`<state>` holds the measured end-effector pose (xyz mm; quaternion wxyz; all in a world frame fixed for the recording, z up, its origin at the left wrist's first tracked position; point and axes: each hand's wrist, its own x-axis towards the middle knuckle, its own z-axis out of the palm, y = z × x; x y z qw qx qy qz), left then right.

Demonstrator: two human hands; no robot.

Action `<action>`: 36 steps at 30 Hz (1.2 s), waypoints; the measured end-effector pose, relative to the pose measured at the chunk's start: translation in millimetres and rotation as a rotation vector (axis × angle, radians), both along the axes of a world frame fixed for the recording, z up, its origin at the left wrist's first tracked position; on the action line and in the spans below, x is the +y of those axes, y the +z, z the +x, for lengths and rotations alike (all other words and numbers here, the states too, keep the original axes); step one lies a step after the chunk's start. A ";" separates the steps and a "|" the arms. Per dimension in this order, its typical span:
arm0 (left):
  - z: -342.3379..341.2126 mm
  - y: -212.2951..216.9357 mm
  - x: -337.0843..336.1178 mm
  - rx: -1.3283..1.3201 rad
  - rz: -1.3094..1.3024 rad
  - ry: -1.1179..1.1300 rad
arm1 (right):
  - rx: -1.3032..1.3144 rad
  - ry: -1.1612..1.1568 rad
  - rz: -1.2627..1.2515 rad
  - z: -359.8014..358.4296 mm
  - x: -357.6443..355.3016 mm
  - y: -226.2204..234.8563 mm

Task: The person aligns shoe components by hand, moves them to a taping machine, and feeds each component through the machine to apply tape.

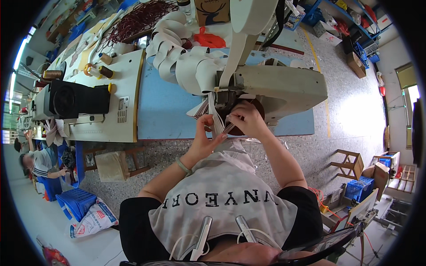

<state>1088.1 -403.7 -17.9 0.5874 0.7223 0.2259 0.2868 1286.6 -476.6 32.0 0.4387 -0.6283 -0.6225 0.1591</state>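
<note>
In front of me, my left hand (pixel 206 139) is closed on a bundle of thin layered strips (pixel 218 125), white with dark striped edges. My right hand (pixel 247 120) pinches the same bundle from the other side, its fingertips close to the left thumb. Both hands are just below the dark working head (pixel 227 101) of a beige industrial machine (pixel 288 86). Behind the right hand shows part of a brown round piece (pixel 258 108). A long chain of white curled pieces (pixel 184 66) hangs over the machine's left side and comes down towards the bundle.
The machine stands on a blue tabletop (pixel 164 113). To the left, a sewing table (pixel 126 95) carries thread cones (pixel 105 72) and a black motor housing (pixel 73 99). A red plastic bag (pixel 209 40) lies behind. Wooden stools (pixel 113 166) stand nearby; another person (pixel 42 162) sits far left.
</note>
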 end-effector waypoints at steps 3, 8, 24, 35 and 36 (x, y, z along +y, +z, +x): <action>-3.5 1.4 4.1 -0.003 0.030 0.026 | 0.097 -0.035 -0.008 1.2 -7.1 41.6; -4.1 52.7 30.0 0.008 0.342 -0.021 | 0.159 0.095 -0.043 10.0 -12.2 46.7; 7.1 126.7 94.9 0.109 0.489 -0.414 | 0.758 0.023 -0.413 22.3 -4.7 32.2; 23.3 102.2 96.1 -0.027 0.111 -0.149 | 1.052 -0.036 0.017 30.2 21.2 19.9; 25.0 101.8 98.3 -0.031 0.097 -0.155 | 1.061 -0.059 0.052 29.7 23.5 12.4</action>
